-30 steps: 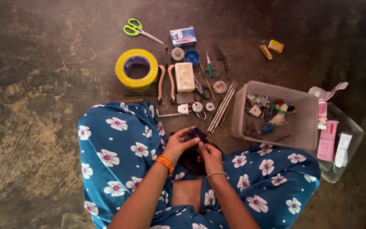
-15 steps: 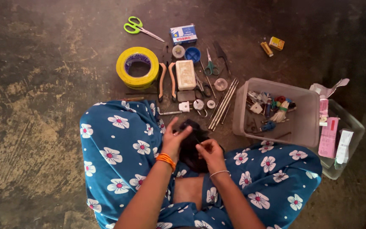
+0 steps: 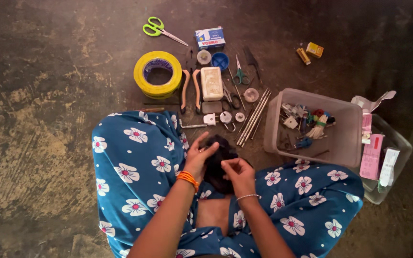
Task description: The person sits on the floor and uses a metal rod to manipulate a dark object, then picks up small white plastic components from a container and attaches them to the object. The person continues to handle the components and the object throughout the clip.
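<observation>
Sitting cross-legged on the dark concrete floor (image 3: 48, 95), a person in blue flowered cloth (image 3: 135, 162) is seen from above, with both hands brought together over the lap. A small black object (image 3: 218, 160) is held between them, just above the crossed legs; what kind of thing it is cannot be told. The left hand (image 3: 201, 155), with orange bangles at the wrist, is closed on the object's left side, one finger raised. The right hand (image 3: 237, 174), with a thin silver bracelet, is pinched shut on the object's right edge.

Beyond the knees, tools are spread over the floor. A yellow tape roll (image 3: 158, 74) is laid near the left knee, with orange-handled pliers (image 3: 190, 91) and a white rectangular block (image 3: 211, 83) just beside it. Green scissors (image 3: 161, 29) and a small blue-and-white box (image 3: 210, 37) are set farther off, toward the top. A bundle of thin metal rods (image 3: 253, 117) is placed between the block and a clear plastic tub (image 3: 342, 138) of small parts, which stands near the right knee. A second clear container (image 3: 397, 148) with pink packets is just beside the tub.
</observation>
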